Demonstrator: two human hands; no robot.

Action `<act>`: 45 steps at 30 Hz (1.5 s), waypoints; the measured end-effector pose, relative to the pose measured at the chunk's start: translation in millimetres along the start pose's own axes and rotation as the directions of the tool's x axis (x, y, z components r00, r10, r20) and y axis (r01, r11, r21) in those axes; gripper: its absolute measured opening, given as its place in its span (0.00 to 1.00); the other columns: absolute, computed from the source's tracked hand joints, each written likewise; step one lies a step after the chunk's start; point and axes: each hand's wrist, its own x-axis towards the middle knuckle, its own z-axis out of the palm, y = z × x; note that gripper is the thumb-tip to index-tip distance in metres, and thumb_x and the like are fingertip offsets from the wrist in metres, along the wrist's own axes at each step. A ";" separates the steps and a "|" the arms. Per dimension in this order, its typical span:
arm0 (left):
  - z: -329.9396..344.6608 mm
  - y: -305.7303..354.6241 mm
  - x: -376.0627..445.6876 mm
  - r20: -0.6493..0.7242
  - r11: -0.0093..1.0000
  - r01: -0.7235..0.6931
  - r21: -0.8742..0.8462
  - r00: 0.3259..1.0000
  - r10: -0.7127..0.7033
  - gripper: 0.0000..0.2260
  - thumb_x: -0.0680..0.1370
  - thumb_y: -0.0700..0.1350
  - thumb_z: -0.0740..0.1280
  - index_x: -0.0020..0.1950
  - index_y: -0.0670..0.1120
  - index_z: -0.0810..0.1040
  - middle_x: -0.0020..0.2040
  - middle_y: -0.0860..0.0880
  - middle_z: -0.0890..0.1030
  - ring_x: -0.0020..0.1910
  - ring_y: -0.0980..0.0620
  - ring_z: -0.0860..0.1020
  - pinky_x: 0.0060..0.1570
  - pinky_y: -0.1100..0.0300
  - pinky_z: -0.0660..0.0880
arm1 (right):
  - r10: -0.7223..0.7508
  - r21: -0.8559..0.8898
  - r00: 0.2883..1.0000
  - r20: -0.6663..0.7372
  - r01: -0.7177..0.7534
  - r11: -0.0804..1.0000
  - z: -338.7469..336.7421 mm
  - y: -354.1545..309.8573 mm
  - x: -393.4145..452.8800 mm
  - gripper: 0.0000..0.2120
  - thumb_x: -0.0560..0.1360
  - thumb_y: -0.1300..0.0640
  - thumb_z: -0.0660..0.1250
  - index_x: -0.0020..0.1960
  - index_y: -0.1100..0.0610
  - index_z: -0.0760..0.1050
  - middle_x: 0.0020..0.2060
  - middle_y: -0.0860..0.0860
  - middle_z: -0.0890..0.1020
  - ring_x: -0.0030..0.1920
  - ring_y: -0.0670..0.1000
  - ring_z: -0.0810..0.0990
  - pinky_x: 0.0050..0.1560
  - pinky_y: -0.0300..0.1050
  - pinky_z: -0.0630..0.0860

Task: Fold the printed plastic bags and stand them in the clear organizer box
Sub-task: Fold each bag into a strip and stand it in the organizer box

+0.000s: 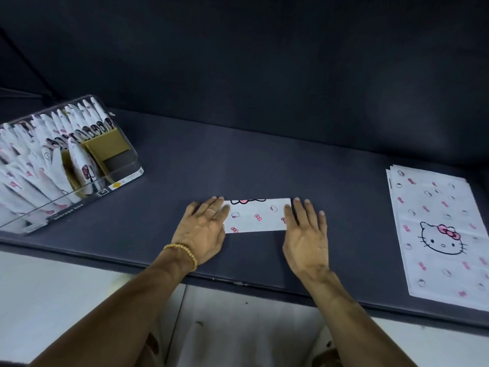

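Note:
A white plastic bag point(255, 215) printed with pink bows and cat faces lies folded into a narrow strip on the dark table, near its front edge. My left hand point(202, 229), with a bead bracelet and a ring, presses flat on the strip's left end. My right hand point(305, 231) lies flat on its right end, fingers straight. A stack of unfolded printed bags point(436, 231) lies flat at the right. The clear organizer box point(124, 168) stands at the left, holding several folded bags upright in rows.
Brown dividers point(108, 145) sit inside the box beside a bare slot at its right end. The dark table surface point(238, 154) runs back to a dark wall. A pale floor shows below the table's front edge point(238, 283).

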 end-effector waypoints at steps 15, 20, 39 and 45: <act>-6.4 11.7 -95.0 -0.204 0.974 -0.224 -0.035 0.956 0.213 0.18 0.69 0.55 0.74 0.55 0.49 0.84 0.56 0.50 0.83 0.51 0.47 0.81 0.45 0.55 0.80 | -0.379 0.236 0.911 0.161 0.337 0.911 3.3 -28.4 -49.9 0.25 0.80 0.58 0.56 0.76 0.51 0.62 0.79 0.47 0.56 0.79 0.47 0.52 0.77 0.46 0.49; -21.6 24.3 -86.5 -0.107 0.911 0.023 -0.412 0.992 -0.073 0.09 0.80 0.48 0.64 0.50 0.48 0.83 0.46 0.48 0.83 0.49 0.47 0.78 0.50 0.53 0.75 | -0.352 0.381 0.931 0.094 0.293 0.877 0.3 -39.3 -61.0 0.20 0.77 0.49 0.64 0.68 0.50 0.74 0.71 0.45 0.71 0.72 0.48 0.64 0.68 0.47 0.62; -21.0 38.5 -30.5 0.245 0.578 0.497 -0.647 0.854 -0.460 0.07 0.71 0.48 0.74 0.35 0.49 0.80 0.35 0.55 0.83 0.41 0.52 0.81 0.47 0.57 0.78 | 0.239 0.573 0.914 0.329 -0.394 0.718 -11.9 -49.4 -14.1 0.07 0.79 0.54 0.65 0.45 0.55 0.78 0.41 0.53 0.83 0.44 0.55 0.81 0.42 0.43 0.74; -13.0 36.6 -31.1 0.046 0.800 0.425 -0.425 0.892 -0.450 0.11 0.73 0.53 0.72 0.47 0.52 0.73 0.44 0.54 0.78 0.47 0.50 0.77 0.41 0.57 0.73 | 0.274 0.540 0.917 0.289 -0.393 0.744 -13.9 -53.8 -13.1 0.06 0.79 0.54 0.64 0.54 0.56 0.74 0.46 0.51 0.82 0.49 0.56 0.79 0.44 0.44 0.72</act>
